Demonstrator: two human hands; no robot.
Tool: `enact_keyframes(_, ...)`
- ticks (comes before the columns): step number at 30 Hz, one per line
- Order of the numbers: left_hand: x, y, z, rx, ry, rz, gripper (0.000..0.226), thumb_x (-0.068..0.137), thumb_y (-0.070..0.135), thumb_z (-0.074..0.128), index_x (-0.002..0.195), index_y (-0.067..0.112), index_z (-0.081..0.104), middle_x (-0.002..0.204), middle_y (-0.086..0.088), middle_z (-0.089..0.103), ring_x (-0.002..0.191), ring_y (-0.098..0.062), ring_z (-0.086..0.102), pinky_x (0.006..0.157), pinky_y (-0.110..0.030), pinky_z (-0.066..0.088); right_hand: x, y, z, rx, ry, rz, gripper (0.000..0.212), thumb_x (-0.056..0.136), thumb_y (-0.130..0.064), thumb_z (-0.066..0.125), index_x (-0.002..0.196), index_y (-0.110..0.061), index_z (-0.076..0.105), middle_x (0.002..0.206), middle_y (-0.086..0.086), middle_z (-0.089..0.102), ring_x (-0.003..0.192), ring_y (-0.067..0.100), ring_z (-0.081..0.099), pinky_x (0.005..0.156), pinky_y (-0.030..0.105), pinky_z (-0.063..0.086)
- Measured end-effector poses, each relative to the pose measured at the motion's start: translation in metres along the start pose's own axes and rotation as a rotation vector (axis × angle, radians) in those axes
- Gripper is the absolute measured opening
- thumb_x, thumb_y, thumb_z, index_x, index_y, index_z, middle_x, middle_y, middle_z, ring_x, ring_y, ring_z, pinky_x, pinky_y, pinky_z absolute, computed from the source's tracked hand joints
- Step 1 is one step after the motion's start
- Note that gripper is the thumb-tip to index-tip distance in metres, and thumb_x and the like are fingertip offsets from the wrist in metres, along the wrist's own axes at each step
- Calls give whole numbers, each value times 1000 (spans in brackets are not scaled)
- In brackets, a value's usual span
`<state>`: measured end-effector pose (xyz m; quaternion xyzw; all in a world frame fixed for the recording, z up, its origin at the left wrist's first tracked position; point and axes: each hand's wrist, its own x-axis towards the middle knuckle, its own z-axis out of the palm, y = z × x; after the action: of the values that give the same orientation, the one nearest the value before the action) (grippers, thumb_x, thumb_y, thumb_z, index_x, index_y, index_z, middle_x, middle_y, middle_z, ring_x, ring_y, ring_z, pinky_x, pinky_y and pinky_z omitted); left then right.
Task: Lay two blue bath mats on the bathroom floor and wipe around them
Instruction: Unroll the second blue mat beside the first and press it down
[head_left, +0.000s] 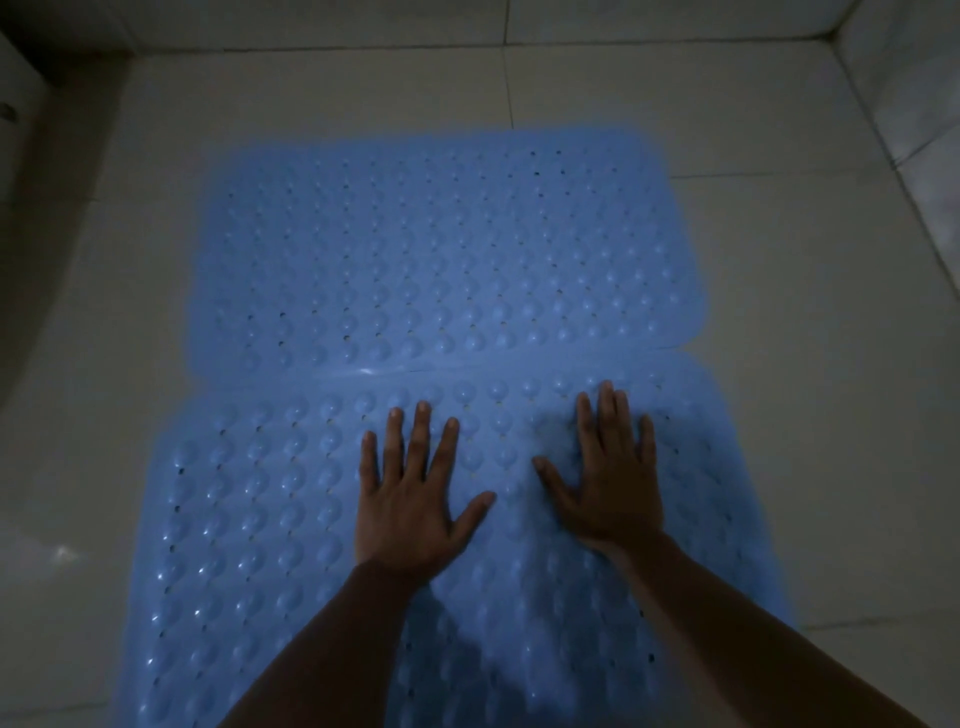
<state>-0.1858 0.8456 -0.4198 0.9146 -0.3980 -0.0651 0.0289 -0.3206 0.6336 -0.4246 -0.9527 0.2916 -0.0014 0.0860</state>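
Note:
Two blue bath mats with rows of bumps and small holes lie flat on the pale tiled floor. The far mat (447, 249) lies beyond the near mat (244, 519), and their long edges meet or slightly overlap in a seam across the middle. My left hand (410, 493) lies flat with fingers spread on the near mat, just short of the seam. My right hand (613, 478) lies flat beside it, fingers straight, also on the near mat. Neither hand holds anything.
Pale floor tiles (805, 415) surround the mats on the left, right and far sides. A wall (914, 93) rises at the right and another at the back. A dark fixture (21, 119) stands at the far left edge. The room is dim.

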Motion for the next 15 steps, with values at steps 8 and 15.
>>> enact_keyframes(8,14,2,-29,-124,-181,-71,95,87,83,8,164,29,16,174,-1,3,160,-28,-5,128,-54,0,26,5,-40,150,-312,74,97,86,-84,22,162,-23,17,172,4,4,158,20,2,126,54,-1)
enact_keyframes(15,11,31,-48,-135,57,-9,73,94,70,32,146,24,56,155,-4,51,153,-33,31,120,-55,31,-10,39,-60,56,-226,150,81,96,-72,26,161,-23,22,171,6,9,158,23,0,127,52,2)
